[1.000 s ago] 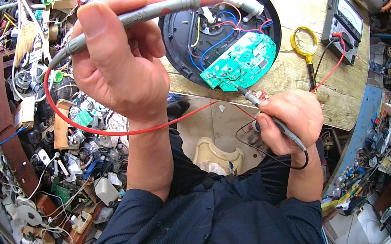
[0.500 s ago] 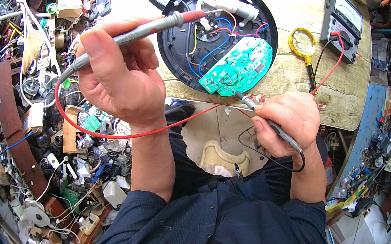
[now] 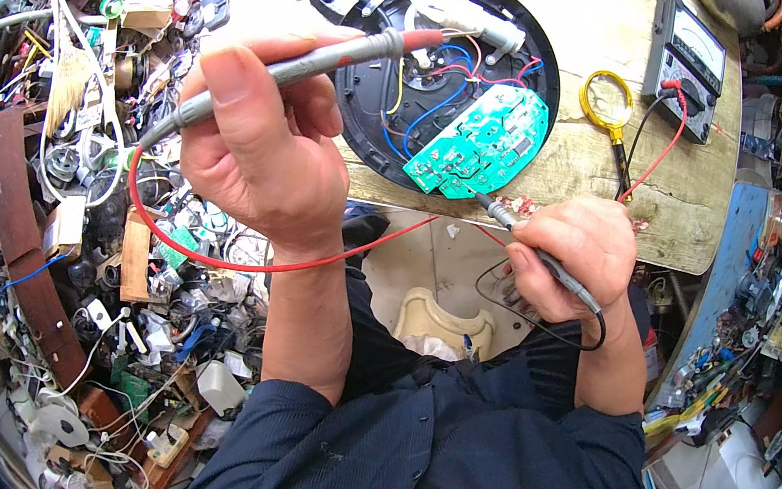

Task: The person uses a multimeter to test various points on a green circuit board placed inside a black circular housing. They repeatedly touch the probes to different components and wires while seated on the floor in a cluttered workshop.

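Left hand (image 3: 259, 149) fingers pinching red probe (image 3: 339, 50), tip above green circuit board (image 3: 482, 142); right hand (image 3: 566, 256) fingers pinching black probe (image 3: 515, 228) at board's lower edge for contact.

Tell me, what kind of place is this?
Probably an electronics repair workshop. A meter sits on the wooden bench, an opened round appliance bares its green circuit board, and loose parts and wires are heaped alongside.
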The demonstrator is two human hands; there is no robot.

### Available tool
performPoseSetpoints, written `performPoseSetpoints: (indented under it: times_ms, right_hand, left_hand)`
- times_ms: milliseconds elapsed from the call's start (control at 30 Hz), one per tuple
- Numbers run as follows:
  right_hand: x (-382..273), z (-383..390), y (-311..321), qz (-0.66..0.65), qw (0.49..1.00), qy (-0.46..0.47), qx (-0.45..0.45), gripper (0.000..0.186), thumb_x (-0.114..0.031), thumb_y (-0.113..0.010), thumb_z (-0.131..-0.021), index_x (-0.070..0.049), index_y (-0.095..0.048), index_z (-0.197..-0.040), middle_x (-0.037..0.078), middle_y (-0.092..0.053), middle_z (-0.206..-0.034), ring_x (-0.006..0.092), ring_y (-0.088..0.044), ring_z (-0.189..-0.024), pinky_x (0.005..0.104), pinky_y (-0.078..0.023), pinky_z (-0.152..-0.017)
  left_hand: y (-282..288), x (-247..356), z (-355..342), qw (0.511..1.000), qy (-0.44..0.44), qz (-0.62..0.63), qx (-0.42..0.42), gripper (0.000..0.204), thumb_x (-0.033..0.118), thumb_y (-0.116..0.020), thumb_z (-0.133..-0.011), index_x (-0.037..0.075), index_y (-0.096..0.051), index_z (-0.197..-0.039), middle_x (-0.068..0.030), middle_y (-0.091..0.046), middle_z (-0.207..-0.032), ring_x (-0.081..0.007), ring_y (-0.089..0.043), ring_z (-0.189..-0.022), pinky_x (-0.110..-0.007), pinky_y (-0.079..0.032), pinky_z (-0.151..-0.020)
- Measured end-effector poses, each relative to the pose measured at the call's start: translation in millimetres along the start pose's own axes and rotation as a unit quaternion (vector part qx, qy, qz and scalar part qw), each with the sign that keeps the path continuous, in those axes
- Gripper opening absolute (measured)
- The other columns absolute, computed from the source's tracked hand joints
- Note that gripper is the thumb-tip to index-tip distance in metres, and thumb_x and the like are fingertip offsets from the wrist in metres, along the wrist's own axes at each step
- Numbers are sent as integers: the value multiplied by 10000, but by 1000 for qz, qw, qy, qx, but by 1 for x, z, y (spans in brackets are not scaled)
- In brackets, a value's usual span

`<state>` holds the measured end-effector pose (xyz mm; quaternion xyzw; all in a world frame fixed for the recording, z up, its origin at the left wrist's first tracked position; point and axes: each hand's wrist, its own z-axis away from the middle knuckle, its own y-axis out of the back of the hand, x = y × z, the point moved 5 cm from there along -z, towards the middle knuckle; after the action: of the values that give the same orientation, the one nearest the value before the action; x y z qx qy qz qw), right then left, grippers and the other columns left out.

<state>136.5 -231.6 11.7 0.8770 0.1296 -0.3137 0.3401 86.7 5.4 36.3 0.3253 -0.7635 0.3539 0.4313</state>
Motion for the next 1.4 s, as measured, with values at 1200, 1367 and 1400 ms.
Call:
performPoseSetpoints:
  times_ms: [1200, 1367, 1400]
  right_hand:
    - [1, 25, -13, -7, 994, -87, 65, 162, -58, -737, -824, -9, -689, -971, 132, -706, -766, 258, -679, -612, 339, -521, -562]
    - [0, 23, -18, -18, 997, -61, 54, 176, -49, -735, -815, 3, -690, -977, 131, -705, -768, 263, -687, -621, 343, -528, -567]
    - [1, 24, -18, -18, 997, -56, 51, 180, -48, -735, -813, 5, -689, -979, 131, -705, -770, 265, -688, -624, 344, -529, -569]
  left_hand:
    - [10, 6, -7, 998, -39, -10, -37, 523, 421, -507, -1082, -26, -690, -881, -94, -662, -687, -57, -435, -459, -183, -269, -428]
    - [12, 8, -7, 998, -39, -15, -44, 522, 432, -515, -1077, -24, -688, -890, -109, -677, -703, -57, -440, -458, -182, -270, -423]
    - [12, 8, -7, 998, -39, -17, -40, 523, 434, -515, -1076, -23, -687, -890, -115, -683, -710, -57, -439, -458, -181, -271, -423]
